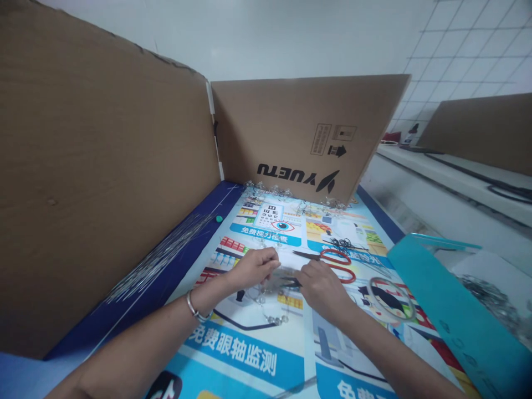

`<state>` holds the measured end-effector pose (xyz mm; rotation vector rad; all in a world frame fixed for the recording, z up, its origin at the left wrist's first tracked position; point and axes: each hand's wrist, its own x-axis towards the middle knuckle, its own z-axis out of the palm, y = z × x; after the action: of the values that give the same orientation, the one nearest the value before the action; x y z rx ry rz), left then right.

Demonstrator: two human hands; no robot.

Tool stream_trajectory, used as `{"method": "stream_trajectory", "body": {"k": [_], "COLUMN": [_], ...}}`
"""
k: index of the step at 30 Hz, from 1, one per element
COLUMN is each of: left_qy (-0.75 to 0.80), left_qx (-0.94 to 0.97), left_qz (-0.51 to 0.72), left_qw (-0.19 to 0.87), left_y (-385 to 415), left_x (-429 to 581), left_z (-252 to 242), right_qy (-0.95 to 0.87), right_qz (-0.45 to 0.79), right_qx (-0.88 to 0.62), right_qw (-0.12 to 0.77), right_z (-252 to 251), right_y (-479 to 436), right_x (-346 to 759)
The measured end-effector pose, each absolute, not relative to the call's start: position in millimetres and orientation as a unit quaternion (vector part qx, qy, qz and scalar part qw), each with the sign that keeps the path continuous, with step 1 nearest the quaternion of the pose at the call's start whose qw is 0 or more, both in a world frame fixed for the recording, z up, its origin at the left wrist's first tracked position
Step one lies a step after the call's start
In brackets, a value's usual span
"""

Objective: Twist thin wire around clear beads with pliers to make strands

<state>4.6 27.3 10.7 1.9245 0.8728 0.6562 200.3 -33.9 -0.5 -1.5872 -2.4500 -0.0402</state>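
Observation:
My left hand [258, 266] is closed in a pinch at the middle of the printed sheet, holding the upper end of a clear beaded strand [276, 320]. The strand hangs in a loop towards me. Facing it, my right hand [323, 288] is closed around a small dark metal hand tool [290, 281]. The tool's tip points left at the strand, just beside my left fingers; blur and my hand hide its exact kind. Just beyond my right hand lie scissors [341, 266] with red handles, their dark blades pointing left.
Thin metal wires [162, 255] lie along the left cardboard panel [103, 138]. Another cardboard panel [303, 122] stands behind, with clear beaded pieces [270, 190] at its foot. At right are a clear ring [390, 299], black looped ties [344, 244] and a teal box [449, 310] holding metallic pieces.

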Motion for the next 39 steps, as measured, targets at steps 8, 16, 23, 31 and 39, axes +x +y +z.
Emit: {"method": "stream_trajectory", "body": {"k": [8, 16, 23, 31, 39], "left_qy": [0.338, 0.405, 0.430, 0.426, 0.424], "left_qx": [0.728, 0.653, 0.633, 0.622, 0.601], "left_qz": [0.276, 0.282, 0.288, 0.291, 0.277], "left_qw": [0.529, 0.574, 0.576, 0.590, 0.618], "left_y": [32, 15, 9, 7, 6], "left_x": [4, 17, 23, 24, 25], "left_z": [5, 3, 2, -1, -1], "right_qy": [-0.808, -0.844, -0.848, -0.854, -0.851], "right_qz": [-0.036, -0.261, -0.328, -0.323, -0.329], "right_qx": [-0.565, -0.417, -0.374, -0.361, -0.366], "right_qw": [0.160, 0.211, 0.182, 0.190, 0.180], "right_z": [-5, 0, 10, 9, 6], "right_y": [-30, -40, -46, -45, -44], "right_x": [205, 203, 197, 195, 196]}}
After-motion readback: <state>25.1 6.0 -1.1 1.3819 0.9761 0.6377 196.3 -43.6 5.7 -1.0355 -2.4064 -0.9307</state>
